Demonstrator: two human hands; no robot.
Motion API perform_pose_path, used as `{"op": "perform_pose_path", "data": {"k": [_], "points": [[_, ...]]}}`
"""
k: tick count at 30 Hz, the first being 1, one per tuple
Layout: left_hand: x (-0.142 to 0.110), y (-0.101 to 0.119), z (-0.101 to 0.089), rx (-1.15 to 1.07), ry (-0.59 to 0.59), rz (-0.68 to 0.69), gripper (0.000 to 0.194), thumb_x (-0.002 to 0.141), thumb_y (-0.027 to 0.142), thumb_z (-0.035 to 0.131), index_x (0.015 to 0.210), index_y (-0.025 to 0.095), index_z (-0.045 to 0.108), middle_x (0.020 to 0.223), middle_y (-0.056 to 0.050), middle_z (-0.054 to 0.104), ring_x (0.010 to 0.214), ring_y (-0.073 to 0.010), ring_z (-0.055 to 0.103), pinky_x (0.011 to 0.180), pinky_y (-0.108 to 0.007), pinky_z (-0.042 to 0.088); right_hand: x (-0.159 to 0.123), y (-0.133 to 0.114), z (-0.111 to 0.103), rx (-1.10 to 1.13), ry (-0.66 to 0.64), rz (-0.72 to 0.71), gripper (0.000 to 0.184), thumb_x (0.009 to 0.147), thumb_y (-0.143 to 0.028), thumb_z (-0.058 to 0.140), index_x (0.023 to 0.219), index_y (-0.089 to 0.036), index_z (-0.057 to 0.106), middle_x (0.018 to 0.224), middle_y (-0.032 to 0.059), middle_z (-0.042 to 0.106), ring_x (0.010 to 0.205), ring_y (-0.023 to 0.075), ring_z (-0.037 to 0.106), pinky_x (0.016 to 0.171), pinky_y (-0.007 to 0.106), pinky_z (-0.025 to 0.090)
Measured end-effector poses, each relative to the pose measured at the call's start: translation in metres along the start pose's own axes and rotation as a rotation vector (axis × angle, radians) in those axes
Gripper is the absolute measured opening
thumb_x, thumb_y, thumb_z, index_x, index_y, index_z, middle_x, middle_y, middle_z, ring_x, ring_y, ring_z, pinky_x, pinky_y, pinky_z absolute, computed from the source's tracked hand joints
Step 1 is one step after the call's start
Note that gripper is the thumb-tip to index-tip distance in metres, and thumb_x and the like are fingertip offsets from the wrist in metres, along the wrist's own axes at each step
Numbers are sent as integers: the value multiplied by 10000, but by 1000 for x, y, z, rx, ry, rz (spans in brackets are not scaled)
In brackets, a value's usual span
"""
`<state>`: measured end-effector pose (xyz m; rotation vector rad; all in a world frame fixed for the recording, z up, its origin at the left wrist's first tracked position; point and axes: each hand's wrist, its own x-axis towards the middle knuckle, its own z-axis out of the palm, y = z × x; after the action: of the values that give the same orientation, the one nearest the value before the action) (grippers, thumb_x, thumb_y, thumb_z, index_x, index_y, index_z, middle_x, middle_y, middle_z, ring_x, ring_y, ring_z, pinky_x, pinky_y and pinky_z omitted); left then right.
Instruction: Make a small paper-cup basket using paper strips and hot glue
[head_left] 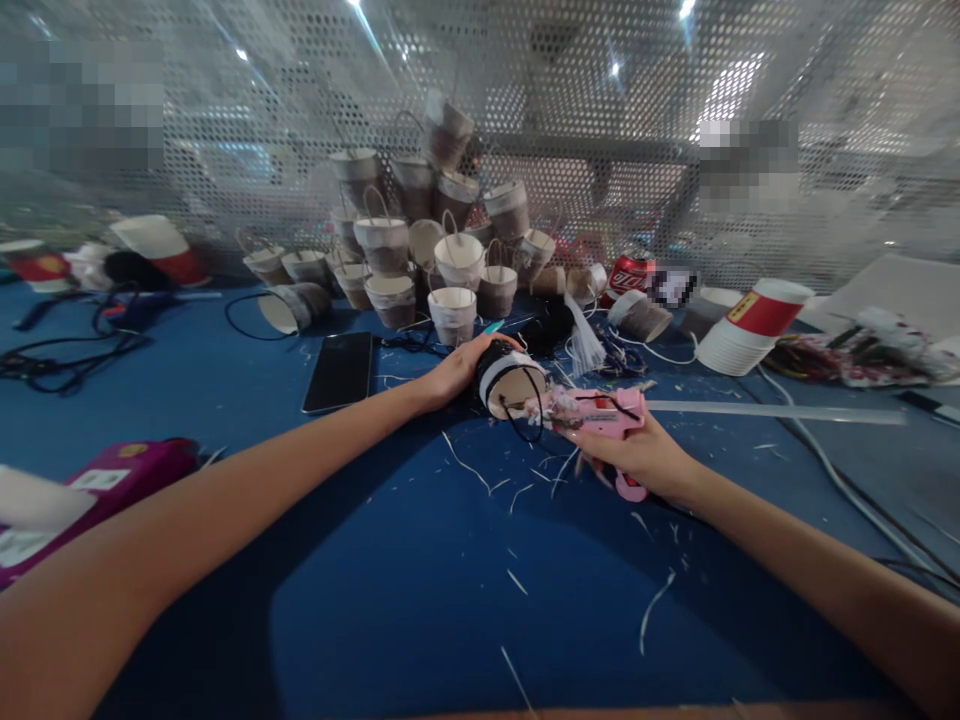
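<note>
Blue cloth covers the table (420, 600), where a pink case (112, 485) lies at the far left and a dark phone (339, 371) rests flat just left of the left hand (450, 372). That hand grips a small paper cup (508, 380) on its side, wrapped in black, its inside hidden, while behind it stands a heap of handled paper cups (420, 240), the open ones looking empty. Touching the cup's rim, the pink glue gun (596, 413) is clasped by the right hand (637, 455), a clear glue stick (772, 411) jutting rightward below stacked cups (750, 325).
</note>
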<state>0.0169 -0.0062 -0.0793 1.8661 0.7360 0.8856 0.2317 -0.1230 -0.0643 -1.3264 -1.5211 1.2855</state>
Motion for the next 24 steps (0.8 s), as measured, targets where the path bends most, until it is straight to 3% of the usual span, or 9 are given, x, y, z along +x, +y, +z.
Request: {"op": "perform_pose_path", "data": {"k": [3,5,8,10,12,18,20,24], "points": [[0,1,0,1,1,-9,567,888,580,275,1003,129,599,1043,-102,638,983,-253,565,914,-387,429,-3,0,1,-96,11,57,266,662,-403,697,751,-163,625,365,-74,448,258,48,320,242,182,262],[0,0,0,-1,3,-9,569,887,580,278,1005,125,599,1046,-106,638,985,-255,565,916,-388,429,-4,0,1,-100,-8,49,280,685,-406,681,811,-160,642,372,-72,463,249,47,309,235,183,245],[0,0,0,-13,2,-3,563,893,573,276,1010,126,596,1050,-108,636,986,-254,564,915,-384,430,-4,1,0,-53,-16,10,318,673,-394,695,888,-163,654,413,-64,499,297,67,395,280,191,341],[0,0,0,-17,0,0,555,899,562,272,1013,126,595,1057,-108,634,993,-252,562,924,-385,422,-3,3,-1,-22,-28,-40,312,657,-381,711,876,-165,661,515,-26,585,398,93,509,375,211,451],[0,0,0,-10,1,-1,546,902,549,270,1013,125,594,1059,-108,632,996,-250,561,933,-387,414,-2,4,-1,-22,-26,-78,287,651,-372,718,838,-162,663,602,0,634,455,96,548,426,215,484],[0,-2,0,-17,5,-33,545,894,556,271,1022,132,590,1061,-109,634,987,-253,566,902,-383,426,-3,4,0,-114,-15,54,290,701,-424,664,824,-162,650,366,-80,437,238,57,312,223,192,253],[1,-3,0,-16,7,-28,550,892,562,273,1021,133,592,1056,-108,636,988,-254,564,900,-381,426,-3,4,0,-86,-14,43,283,675,-416,685,800,-165,645,383,-71,457,260,65,358,238,192,290],[1,-3,0,-28,0,1,560,885,579,286,1010,129,596,1037,-107,634,972,-248,564,901,-380,426,-1,4,-1,22,-49,-16,296,634,-394,722,812,-167,653,565,-6,609,426,104,539,387,228,480]]}}
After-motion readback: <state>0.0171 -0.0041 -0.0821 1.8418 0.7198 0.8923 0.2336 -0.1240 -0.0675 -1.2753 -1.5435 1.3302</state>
